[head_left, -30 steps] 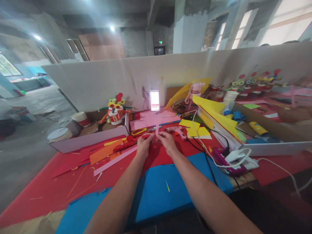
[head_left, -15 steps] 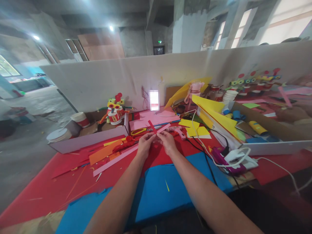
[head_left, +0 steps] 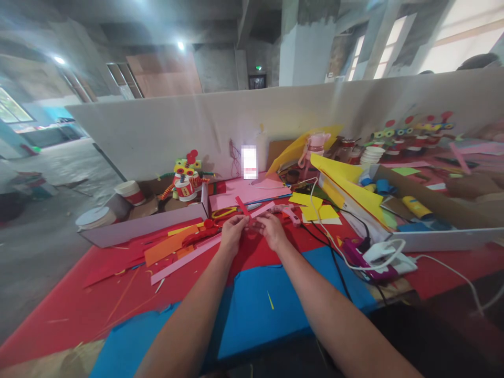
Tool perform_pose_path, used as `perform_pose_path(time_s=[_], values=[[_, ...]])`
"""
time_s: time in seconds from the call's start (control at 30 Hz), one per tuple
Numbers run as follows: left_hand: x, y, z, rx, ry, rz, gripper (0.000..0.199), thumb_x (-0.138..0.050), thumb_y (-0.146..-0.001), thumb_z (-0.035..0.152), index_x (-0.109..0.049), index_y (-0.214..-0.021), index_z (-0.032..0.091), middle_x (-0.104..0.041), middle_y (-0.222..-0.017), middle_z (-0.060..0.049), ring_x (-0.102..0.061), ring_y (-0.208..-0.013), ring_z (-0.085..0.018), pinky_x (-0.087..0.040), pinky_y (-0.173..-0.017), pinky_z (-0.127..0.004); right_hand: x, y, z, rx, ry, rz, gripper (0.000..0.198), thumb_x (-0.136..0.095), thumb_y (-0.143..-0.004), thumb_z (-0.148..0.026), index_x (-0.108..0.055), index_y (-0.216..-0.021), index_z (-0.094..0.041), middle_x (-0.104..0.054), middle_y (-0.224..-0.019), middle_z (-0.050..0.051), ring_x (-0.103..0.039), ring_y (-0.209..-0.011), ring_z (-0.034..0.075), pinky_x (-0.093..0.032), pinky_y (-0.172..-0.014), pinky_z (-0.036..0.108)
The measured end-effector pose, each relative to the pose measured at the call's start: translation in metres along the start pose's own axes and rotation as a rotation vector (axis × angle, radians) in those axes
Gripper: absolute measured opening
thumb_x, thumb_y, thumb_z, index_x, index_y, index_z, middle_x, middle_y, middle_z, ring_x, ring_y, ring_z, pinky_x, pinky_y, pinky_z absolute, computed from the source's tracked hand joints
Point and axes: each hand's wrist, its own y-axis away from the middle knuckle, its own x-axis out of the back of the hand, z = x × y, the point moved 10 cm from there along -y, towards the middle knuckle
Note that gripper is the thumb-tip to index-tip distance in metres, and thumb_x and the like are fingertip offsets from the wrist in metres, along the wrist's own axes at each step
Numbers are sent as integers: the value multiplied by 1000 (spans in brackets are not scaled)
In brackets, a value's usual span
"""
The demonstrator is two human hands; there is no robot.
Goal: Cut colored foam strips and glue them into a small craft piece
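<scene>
Over the red table covering, my left hand [head_left: 233, 232] pinches the lower end of a narrow red paper strip [head_left: 242, 205], which points up and left. My right hand [head_left: 271, 231] is close beside it, thumb and fingertips closed at the near end of a pink paper strip [head_left: 263, 210] slanting up and right. The two strips meet at an angle between my fingertips; how they join is hidden. Left of my hands lie a long pink strip [head_left: 185, 261], orange paper [head_left: 167, 249] and red-handled scissors [head_left: 205, 232]. A pink glue gun [head_left: 290, 214] rests just beyond my right hand.
A paper-cup robot figure [head_left: 187, 181] stands by an open box [head_left: 153, 226] at left. At right are yellow sheets [head_left: 321, 212], a power strip [head_left: 366, 257] with trailing cables, and a box [head_left: 444, 240] of paper rolls. A white partition [head_left: 177, 121] runs behind.
My fingertips have drawn slightly apart, and both hands sit a little lower. The red strip's upper end has shifted left and down, and the pink strip has dipped slightly.
</scene>
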Motion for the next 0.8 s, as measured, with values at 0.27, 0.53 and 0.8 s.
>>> perform_pose_path(time_s=[0.27,0.53,0.8], values=[[-4,1,2,-1,-24,-30,28,-83,-53,33,-67,-65,14,-60,-56,1,-49,-49,-8,-39,-52,-21,-6,0,10,-79,-99,-116,30,-84,-57,-29,-64,-75,-16,-71,-65,2,-67,-59,15,-59,-69,34],[-2,1,7,-38,-90,-23,28,-83,-53,34,-68,-64,14,-60,-56,0,-49,-50,-8,-38,-53,-21,-9,1,13,-82,-81,-182,32,-85,-59,-31,-63,-79,-17,-72,-66,2,-70,-65,18,-58,-73,34],[-3,3,11,-46,-138,-17,27,-82,-53,34,-67,-62,14,-59,-53,0,-48,-48,-9,-38,-50,-22,-7,3,10,-101,-74,-144,36,-88,-54,-32,-64,-78,-19,-69,-66,-1,-68,-63,16,-58,-71,34]])
